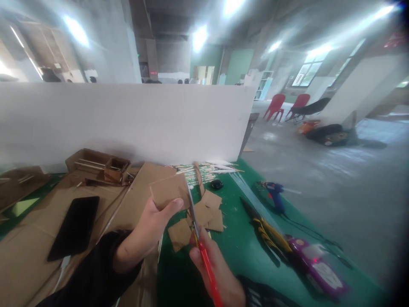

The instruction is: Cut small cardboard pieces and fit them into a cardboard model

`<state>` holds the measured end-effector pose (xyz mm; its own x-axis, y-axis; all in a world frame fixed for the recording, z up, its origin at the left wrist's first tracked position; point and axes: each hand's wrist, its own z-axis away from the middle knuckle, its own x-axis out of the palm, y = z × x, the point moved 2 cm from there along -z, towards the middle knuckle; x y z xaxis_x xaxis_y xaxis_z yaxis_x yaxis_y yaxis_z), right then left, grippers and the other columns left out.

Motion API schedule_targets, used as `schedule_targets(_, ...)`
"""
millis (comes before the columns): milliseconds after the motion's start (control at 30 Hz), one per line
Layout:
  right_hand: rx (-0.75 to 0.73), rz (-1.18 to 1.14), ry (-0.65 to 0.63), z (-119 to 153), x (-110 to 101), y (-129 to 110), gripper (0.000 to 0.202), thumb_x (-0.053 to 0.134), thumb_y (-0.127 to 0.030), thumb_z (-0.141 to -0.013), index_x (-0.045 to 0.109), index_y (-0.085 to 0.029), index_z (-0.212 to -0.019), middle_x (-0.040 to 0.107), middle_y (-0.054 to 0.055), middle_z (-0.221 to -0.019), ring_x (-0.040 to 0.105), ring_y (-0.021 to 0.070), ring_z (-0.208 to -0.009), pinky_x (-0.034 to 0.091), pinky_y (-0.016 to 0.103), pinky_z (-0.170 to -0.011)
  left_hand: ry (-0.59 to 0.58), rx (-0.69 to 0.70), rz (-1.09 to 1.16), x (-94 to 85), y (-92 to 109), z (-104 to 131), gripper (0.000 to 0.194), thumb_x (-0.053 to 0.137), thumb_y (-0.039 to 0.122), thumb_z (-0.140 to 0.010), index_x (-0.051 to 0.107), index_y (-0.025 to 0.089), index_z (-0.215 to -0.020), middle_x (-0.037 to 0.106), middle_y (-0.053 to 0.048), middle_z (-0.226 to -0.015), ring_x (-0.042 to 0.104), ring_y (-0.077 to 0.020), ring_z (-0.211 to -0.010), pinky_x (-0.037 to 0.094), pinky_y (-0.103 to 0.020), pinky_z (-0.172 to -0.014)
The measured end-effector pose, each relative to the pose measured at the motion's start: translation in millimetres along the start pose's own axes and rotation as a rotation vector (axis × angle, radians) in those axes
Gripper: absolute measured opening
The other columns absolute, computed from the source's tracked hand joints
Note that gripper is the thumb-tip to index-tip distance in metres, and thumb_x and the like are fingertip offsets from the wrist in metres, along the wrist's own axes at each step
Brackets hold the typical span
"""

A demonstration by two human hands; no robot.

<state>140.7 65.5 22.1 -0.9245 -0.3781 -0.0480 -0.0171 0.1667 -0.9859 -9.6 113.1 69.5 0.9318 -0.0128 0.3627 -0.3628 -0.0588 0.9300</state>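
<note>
Clock hours are counted around the small cardboard piece (168, 189), raised in front of the wearer, with 12 o'clock straight ahead. The left hand (159, 221), at 6 o'clock, has its grip clamped on that piece, thumb on top. The right hand (223, 266), at 5 o'clock, has its grip closed round the red handles of the scissors (206, 260); their blades run along the piece's right edge, and whether card lies between them I cannot tell.

Loose cardboard squares (215, 219) overlap at 4 o'clock, just under the scissors. A row of thin sticks (209, 172) lies at 2 o'clock, with a small black object (216, 184) at 3. Further out are a blue glue gun (276, 196) at 3 o'clock, yellow-handled pliers (270, 232) and a purple device (319, 268) towards 4. A black phone (75, 228) rests on cardboard sheeting (25, 264) at 8 o'clock, and a cardboard box (91, 172) stands at 10.

A white panel (128, 119) walls off the far side from 10 round to 2. The table (252, 264) shows most green at 4 to 5 o'clock, between right hand and pliers. Its right edge slants from 2 to 4; floor (287, 162) lies beyond, with red chairs (275, 106) at 2.
</note>
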Motion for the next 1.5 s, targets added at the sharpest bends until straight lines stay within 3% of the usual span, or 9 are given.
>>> schedule_targets(133,0.004,-0.018,-0.005,-0.9,1.6,-0.1,0.038,0.048,-0.056,-0.090,0.053,-0.024,-0.110,0.058,0.004,-0.087,0.053,0.0192,-0.075,0.047,0.033,-0.071,0.010,-0.029,-0.033,-0.7,0.4,0.4,0.050,0.074,0.028,-0.077,0.057,0.018,-0.124,0.072,-0.007,-0.102,0.068,-0.0264,-0.094,0.054,-0.039,-0.084)
schedule_targets(367,-0.033,0.098,0.027,2.4,-1.1,-0.3,0.032,0.044,-0.049,-0.094,0.050,-0.024,-0.114,0.055,0.003,-0.089,0.053,0.0190,-0.078,0.047,0.035,-0.083,-0.021,-0.026,-0.037,1.0,-1.7,4.7,0.042,0.073,0.027,-0.079,0.058,0.019,-0.117,0.071,-0.006,-0.107,0.066,-0.0254,-0.102,0.052,-0.038,-0.090)
schedule_targets(500,-0.053,0.116,0.026,6.1,-2.2,-0.3,0.031,0.045,-0.050,-0.093,0.049,-0.024,-0.109,0.055,0.004,-0.091,0.053,0.0196,-0.079,0.049,0.034,-0.077,-0.038,-0.052,-0.092,0.8,-6.5,6.3,0.032,0.074,0.030,-0.077,0.064,0.016,-0.104,0.073,-0.007,-0.099,0.067,-0.0263,-0.096,0.053,-0.037,-0.087)
schedule_targets(633,-0.053,0.121,0.032,6.7,-2.1,1.8,0.030,0.043,-0.048,-0.094,0.048,-0.024,-0.110,0.056,0.005,-0.093,0.055,0.0206,-0.081,0.050,0.035,-0.078,-0.029,-0.040,-0.098,1.4,-8.7,5.7,0.033,0.075,0.030,-0.076,0.064,0.018,-0.105,0.073,-0.006,-0.100,0.067,-0.0260,-0.097,0.053,-0.035,-0.086)
schedule_targets(833,-0.103,0.099,0.018,1.6,-0.7,-4.7,0.041,0.042,-0.042,-0.096,0.041,-0.024,-0.133,0.059,0.009,-0.113,0.055,0.0257,-0.105,0.043,0.041,-0.097,-0.029,-0.032,-0.092,3.7,-8.9,6.0,0.034,0.075,0.031,-0.075,0.065,0.019,-0.106,0.073,-0.005,-0.101,0.068,-0.0255,-0.096,0.054,-0.033,-0.083)
schedule_targets(1000,-0.085,0.029,0.027,0.5,1.3,-6.1,0.045,0.044,-0.046,-0.095,0.044,-0.023,-0.134,0.061,0.009,-0.117,0.057,0.0257,-0.103,0.042,0.042,-0.098,-0.024,-0.043,-0.115,3.1,-7.7,7.1,0.032,0.074,0.030,-0.077,0.065,0.019,-0.106,0.073,-0.005,-0.100,0.067,-0.0251,-0.097,0.053,-0.034,-0.087)
schedule_targets(1167,-0.075,0.032,0.028,0.9,1.3,-2.0,0.041,0.044,-0.047,-0.095,0.049,-0.024,-0.128,0.063,0.007,-0.102,0.058,0.0237,-0.090,0.047,0.038,-0.088,-0.020,-0.046,-0.124,2.8,-7.8,7.4,0.033,0.075,0.032,-0.076,0.065,0.018,-0.104,0.073,-0.006,-0.100,0.068,-0.0254,-0.096,0.053,-0.035,-0.086)
schedule_targets(1500,-0.053,0.016,0.064,1.2,2.4,5.6,0.042,0.045,-0.052,-0.093,0.051,-0.024,-0.124,0.061,0.005,-0.094,0.054,0.0203,-0.077,0.047,0.032,-0.073,-0.035,-0.052,-0.111,3.5,-7.6,7.7,0.034,0.075,0.034,-0.076,0.067,0.017,-0.105,0.073,-0.007,-0.101,0.067,-0.0262,-0.096,0.053,-0.034,-0.084)
